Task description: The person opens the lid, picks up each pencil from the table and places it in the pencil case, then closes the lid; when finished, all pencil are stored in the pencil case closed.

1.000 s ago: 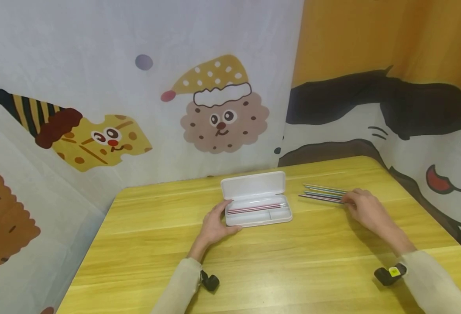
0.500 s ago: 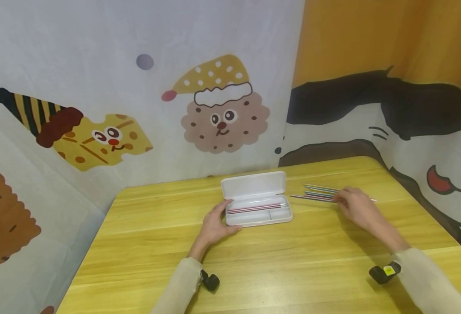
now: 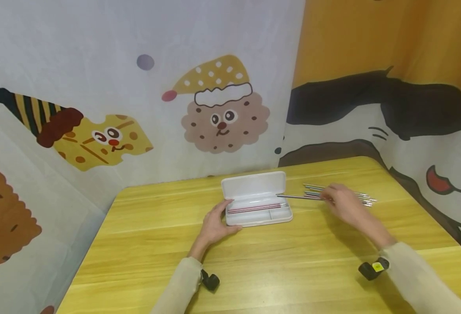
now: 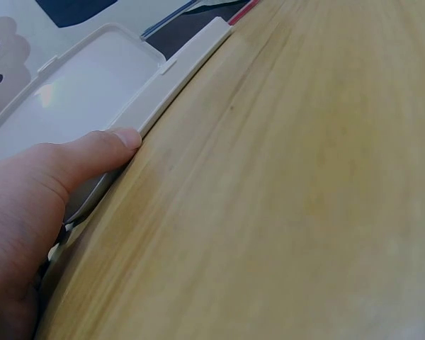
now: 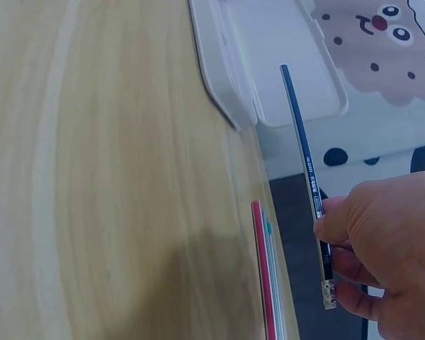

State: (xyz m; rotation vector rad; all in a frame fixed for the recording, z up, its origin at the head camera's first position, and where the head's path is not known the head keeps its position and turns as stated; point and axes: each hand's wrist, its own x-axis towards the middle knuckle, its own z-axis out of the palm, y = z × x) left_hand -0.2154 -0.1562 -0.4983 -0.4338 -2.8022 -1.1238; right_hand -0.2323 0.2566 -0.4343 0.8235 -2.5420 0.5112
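A white pencil case (image 3: 253,185) stands with its lid raised, and red-striped pencils (image 3: 256,209) lie in its long compartment. My left hand (image 3: 213,226) holds the left end of the case, the thumb (image 4: 103,154) along its front edge. In my right hand (image 3: 347,208) a dark pencil (image 5: 304,152) is pinched near its eraser end. Its other tip points left, in front of the raised lid in the head view. Under and behind that hand, several loose pencils (image 3: 366,199) lie together on the table, partly hidden by the hand.
The wooden table (image 3: 277,270) has its back edge against a patterned wall covering (image 3: 222,39). A small divided compartment (image 3: 280,213) sits at the right end of the case. Black wrist cameras are strapped to both forearms.
My right hand has moved left from the loose pencils, drawing the dark pencil out toward the case. My left hand stays at the case.
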